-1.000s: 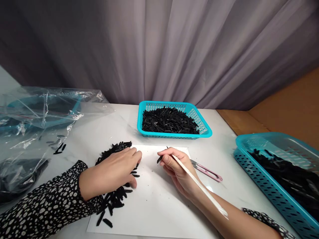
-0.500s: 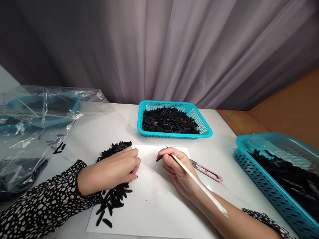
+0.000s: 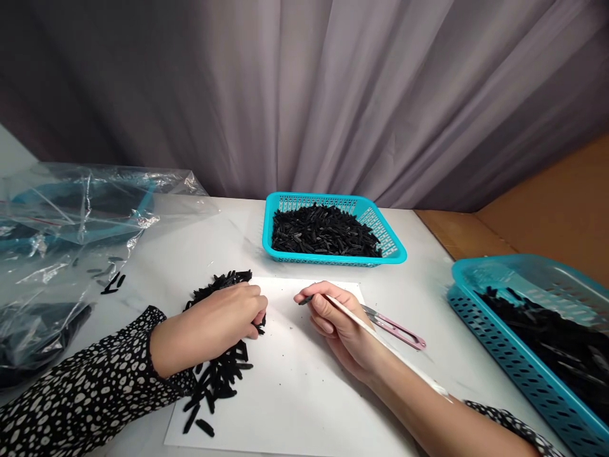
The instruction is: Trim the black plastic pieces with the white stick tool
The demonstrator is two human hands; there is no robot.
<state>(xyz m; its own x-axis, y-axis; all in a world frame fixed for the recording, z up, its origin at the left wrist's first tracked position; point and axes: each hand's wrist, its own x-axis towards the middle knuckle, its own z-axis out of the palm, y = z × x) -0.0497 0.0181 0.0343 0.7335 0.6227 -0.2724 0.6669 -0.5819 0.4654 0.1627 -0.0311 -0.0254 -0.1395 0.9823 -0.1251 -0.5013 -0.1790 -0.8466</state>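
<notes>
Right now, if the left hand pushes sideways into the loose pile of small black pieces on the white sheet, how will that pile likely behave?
The pile of small black pieces would probably scatter rather than slide together; strays already lie apart. They look light, so the left hand should shift them easily. The white paper sheet may slip too.

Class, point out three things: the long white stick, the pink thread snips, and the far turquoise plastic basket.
long white stick (image 3: 380, 339), head view, mid-shaft
pink thread snips (image 3: 397, 329), head view, pink handle
far turquoise plastic basket (image 3: 268, 222), head view, left rim
</notes>
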